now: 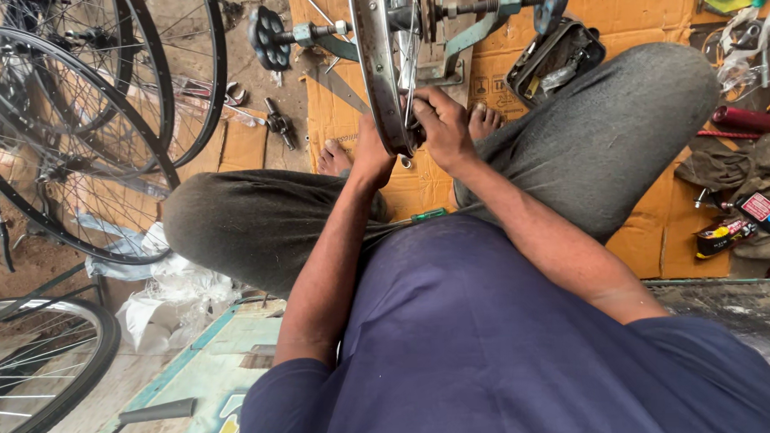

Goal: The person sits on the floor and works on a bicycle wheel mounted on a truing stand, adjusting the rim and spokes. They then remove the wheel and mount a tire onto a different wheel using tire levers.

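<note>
Red-labelled black pack (pixel 764 209) beside cardboard (pixel 659 232)

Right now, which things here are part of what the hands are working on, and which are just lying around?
In use:
- wheel rim, gripped by left hand and right hand
- truing stand holding the rim

Lying about:
- spare wheels
- open tool case
- green-handled screwdriver
- crumpled plastic
- cardboard sheet

The person wears a dark navy short-sleeved shirt (pixel 509 340) and grey trousers (pixel 604 132), with forearms bare below the sleeves and both feet (pixel 333 157) bare.
</note>
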